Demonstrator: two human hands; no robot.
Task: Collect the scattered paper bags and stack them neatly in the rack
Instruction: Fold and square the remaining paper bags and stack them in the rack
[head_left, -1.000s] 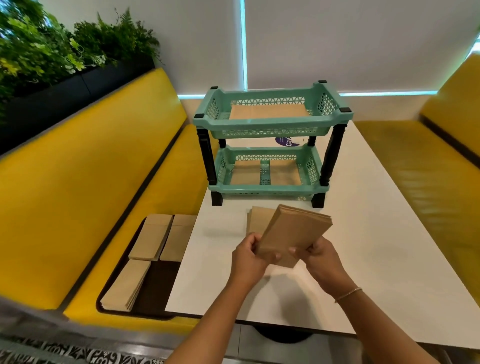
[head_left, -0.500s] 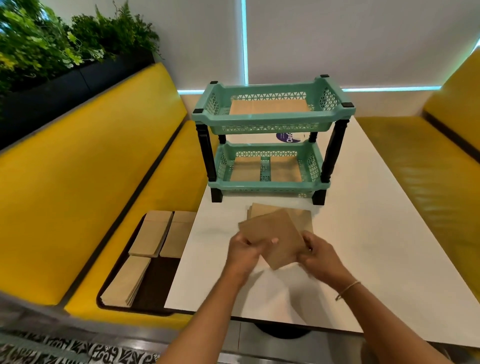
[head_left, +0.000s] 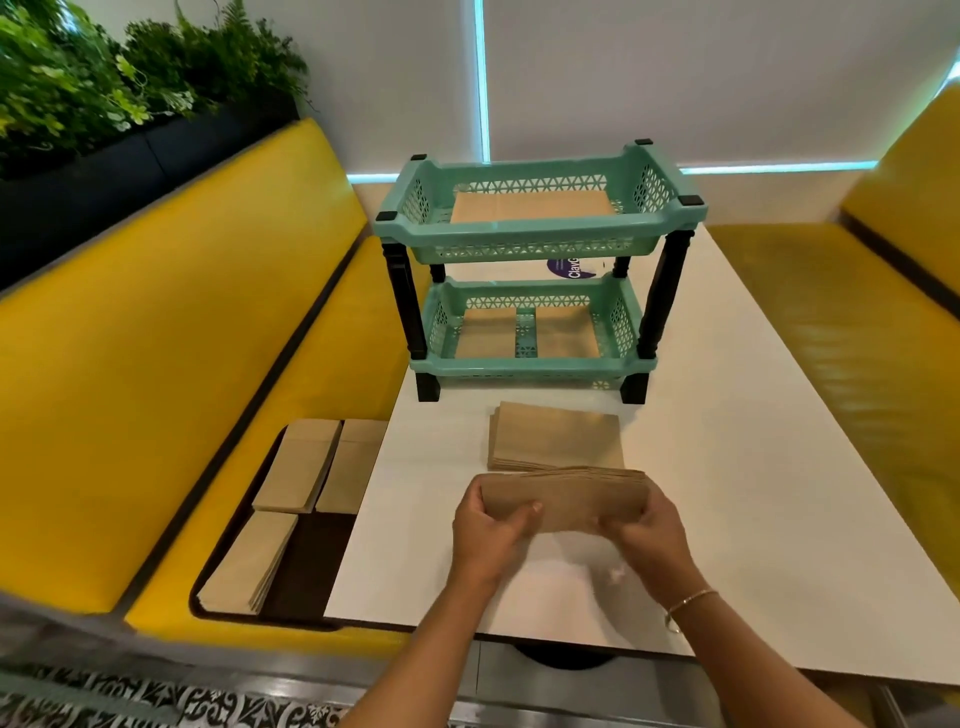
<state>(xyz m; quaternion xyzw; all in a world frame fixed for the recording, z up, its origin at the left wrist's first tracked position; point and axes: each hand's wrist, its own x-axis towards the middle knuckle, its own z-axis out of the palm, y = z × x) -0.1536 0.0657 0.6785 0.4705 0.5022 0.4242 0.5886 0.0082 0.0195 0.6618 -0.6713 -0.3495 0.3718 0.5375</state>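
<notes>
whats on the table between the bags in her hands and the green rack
In the head view, a flat stack of brown paper bags lies on the white table, between the held bundle of brown bags and the teal two-tier plastic rack.

Brown paper bags; mint rack; yellow bench

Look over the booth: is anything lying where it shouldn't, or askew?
Yes. Three piles of paper bags lie on a dark tray on the yellow bench seat, off the table. The stack on the table sits slightly skewed. Both hands hold another bundle.
</notes>
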